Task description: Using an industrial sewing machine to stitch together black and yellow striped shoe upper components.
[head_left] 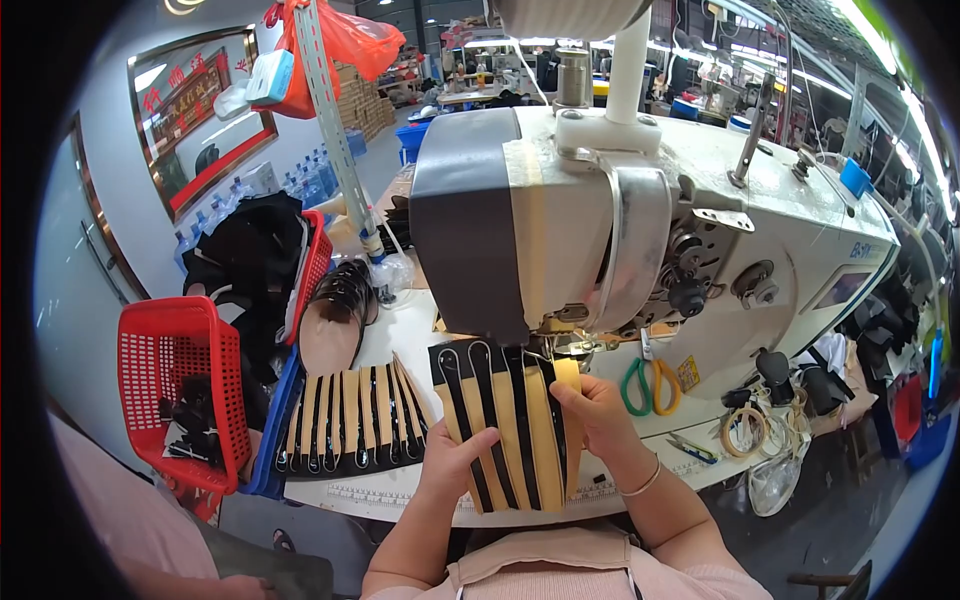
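Observation:
My left hand (456,458) grips the left side of a panel of black straps on tan backing (505,415), its thumb lying on top. The fingers of my right hand (594,412) are closed on the panel's right edge, by a yellowish strip (567,375). The panel's far edge, with looped strap ends, lies under the head of the sewing machine (560,220), right by the needle area. What the fingers beneath the panel do is hidden. A similar strap panel (350,420) rests on the table to the left.
Scissors (650,385) with green and orange handles stand against the machine's base. Thread snips (693,448) and tape rolls (745,432) lie to the right. At left are a strappy sandal (335,320), a red basket (180,330) and a blue crate (277,440). Another person's hand (240,588) shows lower left.

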A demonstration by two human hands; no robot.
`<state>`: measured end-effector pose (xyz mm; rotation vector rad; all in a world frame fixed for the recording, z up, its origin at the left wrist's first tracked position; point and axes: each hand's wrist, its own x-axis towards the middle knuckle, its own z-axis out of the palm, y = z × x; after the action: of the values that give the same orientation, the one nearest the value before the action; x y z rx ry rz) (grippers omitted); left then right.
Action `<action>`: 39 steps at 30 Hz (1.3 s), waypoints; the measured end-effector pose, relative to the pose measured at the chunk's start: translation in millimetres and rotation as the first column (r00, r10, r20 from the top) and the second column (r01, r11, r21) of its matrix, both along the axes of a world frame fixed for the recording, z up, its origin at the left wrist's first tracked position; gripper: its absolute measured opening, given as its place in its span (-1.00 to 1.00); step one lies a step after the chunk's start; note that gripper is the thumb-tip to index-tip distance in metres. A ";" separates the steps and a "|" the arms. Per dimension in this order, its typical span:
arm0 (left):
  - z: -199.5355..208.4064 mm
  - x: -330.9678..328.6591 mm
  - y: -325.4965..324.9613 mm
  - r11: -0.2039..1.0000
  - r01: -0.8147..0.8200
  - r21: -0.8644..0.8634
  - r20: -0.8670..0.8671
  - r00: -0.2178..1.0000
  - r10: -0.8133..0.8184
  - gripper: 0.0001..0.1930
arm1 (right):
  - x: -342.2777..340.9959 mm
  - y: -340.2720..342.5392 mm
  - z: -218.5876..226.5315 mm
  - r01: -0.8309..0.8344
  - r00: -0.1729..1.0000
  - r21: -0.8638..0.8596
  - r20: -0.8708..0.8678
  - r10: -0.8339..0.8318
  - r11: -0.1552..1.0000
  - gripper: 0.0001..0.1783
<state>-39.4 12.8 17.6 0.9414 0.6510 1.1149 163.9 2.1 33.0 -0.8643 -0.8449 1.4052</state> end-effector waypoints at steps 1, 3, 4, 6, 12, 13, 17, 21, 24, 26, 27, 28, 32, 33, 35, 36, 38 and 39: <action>0.0 -0.6 0.3 1.000 -0.004 0.019 -0.029 1.000 0.005 -0.63 | -0.3 -0.1 0.0 0.012 1.000 0.004 0.014 -0.012 1.000 -0.80; 4.4 -5.0 -4.7 0.992 0.035 0.122 -0.142 0.990 -0.017 -0.62 | -0.2 -1.2 1.2 0.007 1.000 0.005 0.010 -0.007 1.000 -0.80; 2.4 -7.9 -6.2 0.984 0.089 0.151 -0.164 0.984 -0.064 -0.59 | 0.6 -1.4 1.5 0.001 1.000 0.008 0.009 -0.001 1.000 -0.80; 2.0 -6.8 -8.7 0.985 0.111 0.134 -0.162 0.983 -0.089 -0.58 | 1.3 0.1 -0.3 0.012 1.000 0.020 0.017 -0.012 1.000 -0.80; 6.9 -5.2 -4.4 0.989 0.087 0.123 -0.179 0.982 -0.065 -0.58 | 0.5 1.7 -3.3 0.011 1.000 0.017 0.005 -0.011 1.000 -0.81; 8.4 -4.5 -3.5 0.989 0.067 0.129 -0.178 0.983 -0.043 -0.58 | 0.3 2.0 -3.9 0.018 1.000 0.019 -0.006 -0.018 1.000 -0.81; 6.1 -6.5 -1.4 0.989 0.081 0.126 -0.188 0.981 -0.057 -0.58 | 0.5 0.9 -4.3 -0.008 1.000 0.019 -0.006 0.008 1.000 -0.79; 8.7 -5.3 -1.4 0.990 0.075 0.118 -0.180 0.982 -0.053 -0.58 | 0.6 1.8 -3.5 0.014 1.000 0.021 -0.019 -0.013 1.000 -0.80; 9.4 -5.6 0.6 0.989 0.087 0.121 -0.170 0.983 -0.065 -0.57 | 1.5 1.0 -3.4 0.007 1.000 0.021 -0.009 -0.007 1.000 -0.81; 10.4 -4.5 4.4 0.987 0.097 0.132 -0.148 0.986 -0.077 -0.57 | 2.3 0.8 -3.5 0.002 1.000 0.028 0.004 -0.002 1.000 -0.81; 11.2 -3.3 8.1 0.990 0.081 0.113 -0.144 0.988 -0.064 -0.57 | 2.2 1.5 -3.4 -0.001 1.000 0.031 0.019 0.001 1.000 -0.81; 11.7 -2.9 10.6 0.993 0.065 0.094 -0.140 0.989 -0.051 -0.56 | 2.0 2.1 -3.4 -0.004 0.999 0.034 0.033 0.003 0.999 -0.81; 14.1 -3.4 15.3 0.992 0.070 0.109 -0.116 0.992 -0.058 -0.56 | 0.2 3.4 -4.9 0.000 1.000 0.044 0.022 -0.001 0.999 -0.80; 16.1 -2.8 17.5 0.993 0.069 0.091 -0.120 0.991 -0.058 -0.55 | 1.4 4.6 -6.9 -0.004 1.000 0.045 0.031 0.003 0.999 -0.79; 17.9 -1.2 21.6 0.995 0.069 0.069 -0.125 0.990 -0.060 -0.54 | 1.5 3.6 -8.7 -0.007 0.999 0.042 0.040 0.005 0.999 -0.78; 18.7 -0.6 24.4 0.996 0.078 0.048 -0.092 0.993 -0.073 -0.52 | 0.2 1.8 -6.8 0.005 0.999 0.047 0.047 -0.007 0.999 -0.78; 15.1 -2.9 24.1 0.997 0.074 0.021 -0.125 0.990 -0.070 -0.45 | -1.9 -7.0 -3.4 0.020 0.998 0.055 0.052 -0.023 0.998 -0.78; 15.1 -3.9 18.7 0.993 0.096 0.064 -0.115 0.989 -0.088 -0.43 | -3.1 -15.2 -4.0 0.051 0.980 0.036 0.188 -0.057 0.998 -0.77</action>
<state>-43.4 31.6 32.7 1.0891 0.6562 1.0133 160.8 -13.1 29.0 -1.0017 -0.9772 1.2729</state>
